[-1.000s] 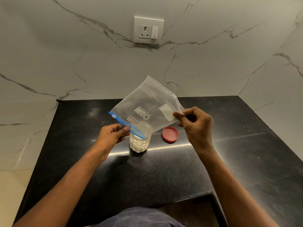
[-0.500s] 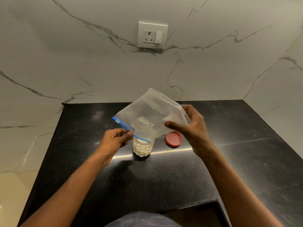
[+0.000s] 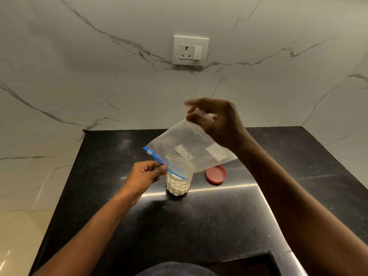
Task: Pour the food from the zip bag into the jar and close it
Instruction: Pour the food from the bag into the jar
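Fingers (image 3: 159, 170) of left hand (image 3: 146, 175) pinched narrow on the blue zip edge of the bag (image 3: 189, 154), just left of the jar (image 3: 178, 184) and level with its mouth. Right hand (image 3: 217, 122) raised above and behind the jar, thumb and fingertips closed on the bag's top corner, somewhat blurred. Two hands, both gripping the one bag.

One bag: clear plastic, tilted, blue zip end low over the jar's mouth, far corner high. Looks nearly empty; printed logo and a white label patch visible on its face. Zip end covering part of the jar's rim, so cannot tell whether touching it.

One jar: upright on the black counter (image 3: 199, 226), clear with a bumpy wall, filled with pale white food up near the top. No lid on it.

One lid (image 3: 216, 174): red, round, lying flat on the counter just right of the jar, apart from it, partly under the bag's lower corner in this view.

One socket (image 3: 190, 50): white plate with one switch, on the marble wall well above and behind the jar.

Two bare forearms reaching toward the jar from the near edge, one on each side. Dark cloth at the bottom edge, nearest the camera.
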